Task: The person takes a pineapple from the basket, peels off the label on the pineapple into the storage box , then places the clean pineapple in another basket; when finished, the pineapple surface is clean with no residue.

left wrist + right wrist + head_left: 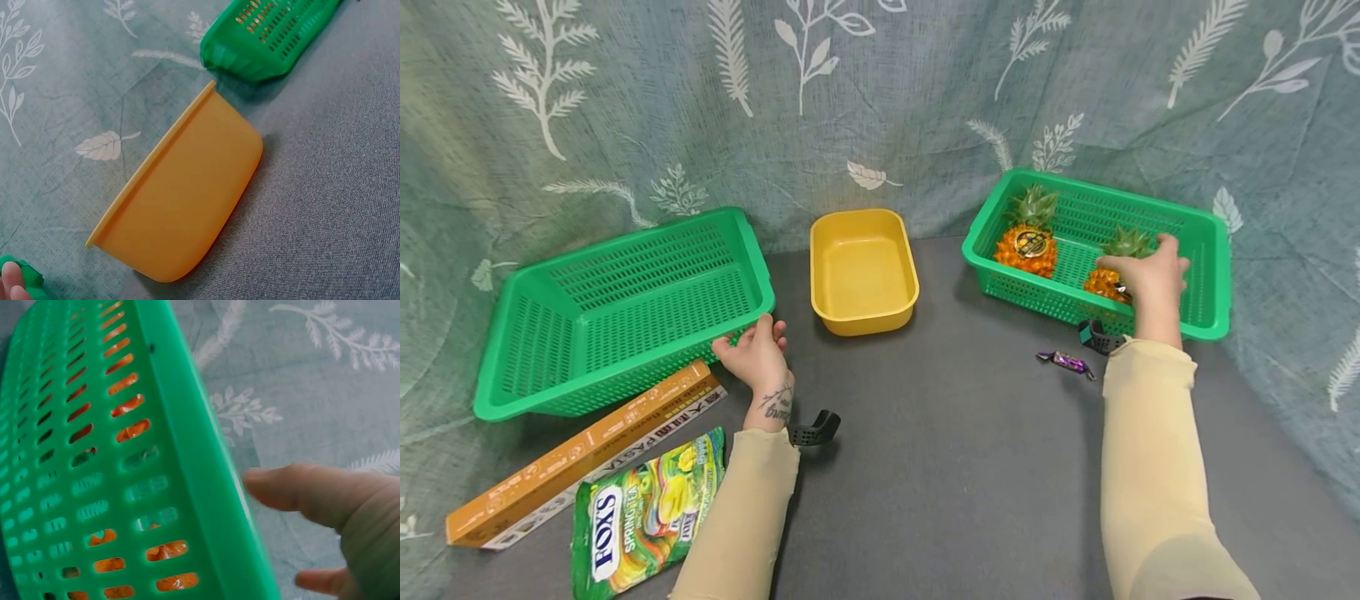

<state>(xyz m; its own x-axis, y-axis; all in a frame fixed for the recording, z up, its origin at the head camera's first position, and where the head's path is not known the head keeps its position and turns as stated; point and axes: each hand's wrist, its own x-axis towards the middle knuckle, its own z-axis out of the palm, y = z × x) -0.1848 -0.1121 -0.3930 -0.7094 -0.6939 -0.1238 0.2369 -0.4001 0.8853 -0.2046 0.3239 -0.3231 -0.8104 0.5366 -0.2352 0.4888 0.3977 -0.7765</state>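
My left hand (pixel 756 354) is at the near right corner of the left green basket (pixel 760 275), with its fingertips right at the rim. Only some fingertips (pixel 12 278) show in the left wrist view, overlapping green plastic. Over the right green basket (pixel 1217 275) is my right hand (pixel 1153 279), thumb and fingers spread apart. Beneath it lies a small orange pineapple (pixel 1101 283) with a leafy top, partly hidden by the hand. A second pineapple (pixel 1026 246), bearing a round black label, lies at that basket's left end. The right wrist view shows the thumb (pixel 281 487) beside the basket's rim.
A yellow tub (pixel 865 325) stands between the baskets. In front of the left basket lie a long orange pasta box (pixel 587 450) and a green FOX'S candy bag (pixel 643 517). A purple wrapped candy (pixel 1067 362) lies before the right basket. Patterned cloth (pixel 925 108) hangs behind.
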